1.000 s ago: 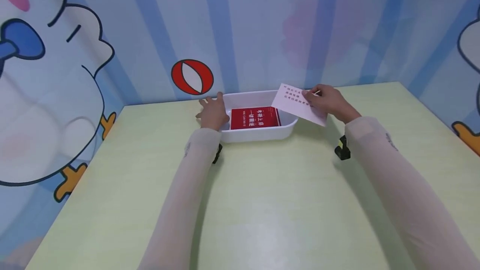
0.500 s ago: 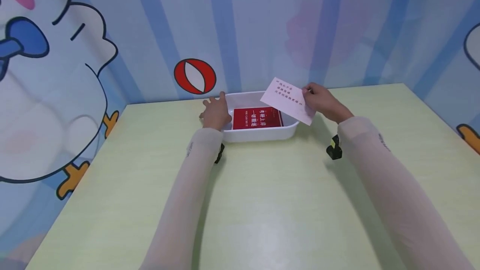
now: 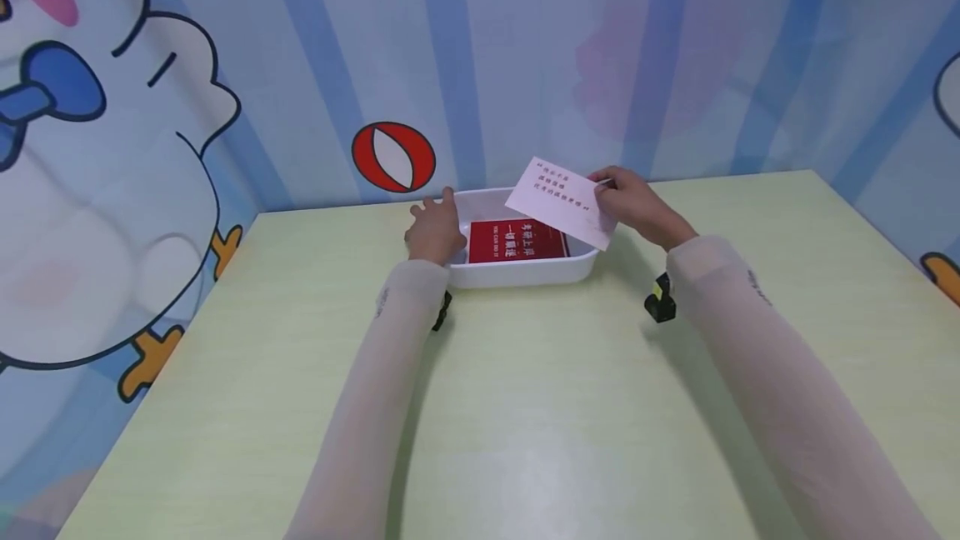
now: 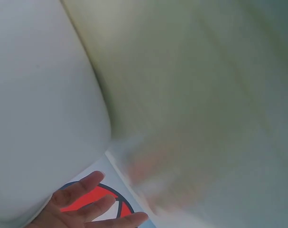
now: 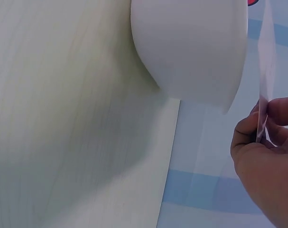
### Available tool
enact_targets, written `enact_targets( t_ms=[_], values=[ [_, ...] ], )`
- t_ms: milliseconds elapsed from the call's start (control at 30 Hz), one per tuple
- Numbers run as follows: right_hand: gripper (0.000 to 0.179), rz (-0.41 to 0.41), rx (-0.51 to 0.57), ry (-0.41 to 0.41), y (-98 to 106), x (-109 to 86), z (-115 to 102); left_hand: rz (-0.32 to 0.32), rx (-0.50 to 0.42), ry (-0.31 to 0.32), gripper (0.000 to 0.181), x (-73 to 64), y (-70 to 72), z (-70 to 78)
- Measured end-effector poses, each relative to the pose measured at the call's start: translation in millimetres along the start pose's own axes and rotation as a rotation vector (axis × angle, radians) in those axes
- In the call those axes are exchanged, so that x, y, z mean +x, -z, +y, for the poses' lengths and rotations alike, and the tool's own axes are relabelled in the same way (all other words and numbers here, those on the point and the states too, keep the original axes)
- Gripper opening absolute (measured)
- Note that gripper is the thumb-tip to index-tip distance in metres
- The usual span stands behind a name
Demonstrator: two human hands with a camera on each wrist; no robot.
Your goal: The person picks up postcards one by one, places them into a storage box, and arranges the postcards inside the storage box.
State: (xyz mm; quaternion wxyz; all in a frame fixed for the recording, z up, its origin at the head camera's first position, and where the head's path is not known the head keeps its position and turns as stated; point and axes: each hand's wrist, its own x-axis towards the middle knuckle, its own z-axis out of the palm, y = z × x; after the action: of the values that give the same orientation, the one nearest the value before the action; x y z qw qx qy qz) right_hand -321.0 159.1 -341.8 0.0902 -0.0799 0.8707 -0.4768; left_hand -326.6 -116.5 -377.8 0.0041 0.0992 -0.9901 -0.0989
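In the head view, a white plastic tray (image 3: pixel 519 275) stands at the back of the table, with a red card (image 3: pixel 510 242) bearing white writing flat inside. My left hand (image 3: pixel 433 230) rests over the tray's left rim, its fingers spread; the left wrist view shows those fingers (image 4: pixel 89 206) fairly straight beside the white wall. My right hand (image 3: pixel 636 205) pinches a pale pink card (image 3: pixel 558 197) with printed lines at its right end. That card is tilted above the tray's right side and partly covers it. In the right wrist view, thumb and fingers (image 5: pixel 246 130) meet on the card's edge.
The pale wood-grain table (image 3: pixel 525 407) ends at a blue striped backdrop (image 3: pixel 525 65) right behind the tray. A printed red ball (image 3: pixel 393 157) and a large cartoon figure decorate the backdrop. Black wrist cameras, such as the right one (image 3: pixel 660 300), hang below both sleeves.
My right hand has carried the pink card leftward, farther over the tray and the red card. The left hand has stayed on the tray's left rim; the head view has shifted slightly.
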Motion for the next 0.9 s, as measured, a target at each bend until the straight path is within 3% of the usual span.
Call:
enact_targets(
  t_ms=[300,900],
  values=[
    [0.043,0.029,0.041,0.039,-9.5,6.1,-3.0,-0.006,0.002,0.0,0.088,3.6,-2.1,0.0],
    [0.043,0.001,0.103,0.071,-44.5,25.8,-12.7,0.031,0.038,-0.007,0.08,1.4,-0.6,-1.9]
  ],
)
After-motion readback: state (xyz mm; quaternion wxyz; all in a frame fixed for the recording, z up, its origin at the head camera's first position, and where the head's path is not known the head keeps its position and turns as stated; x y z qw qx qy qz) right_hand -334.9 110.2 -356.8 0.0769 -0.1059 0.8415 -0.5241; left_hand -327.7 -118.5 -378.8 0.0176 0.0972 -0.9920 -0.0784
